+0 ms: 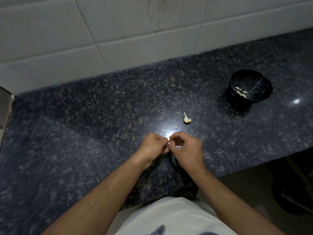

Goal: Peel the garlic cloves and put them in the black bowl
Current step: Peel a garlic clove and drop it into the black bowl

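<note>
**Garlic clove pinched between both hands above the counter**

A small garlic clove (169,139) is held between the fingertips of the two hands, just above the dark speckled counter (84,116). The left hand (155,145) is curled, its thumb and fingers closed on the clove's left side. The right hand (186,148) is curled as well, its thumb and forefinger pinched on the clove's upper right end. Most of the clove is hidden by the fingers, so how much skin remains cannot be told. Beyond the hands, a partly broken garlic bulb (186,119) lies on the counter, with a loose scrap of skin (177,127) just beside it. Well apart to the right stands the black bowl (250,85), in which several peeled cloves (241,92) are seen. White wall tiles (118,31) run behind the counter.
</note>
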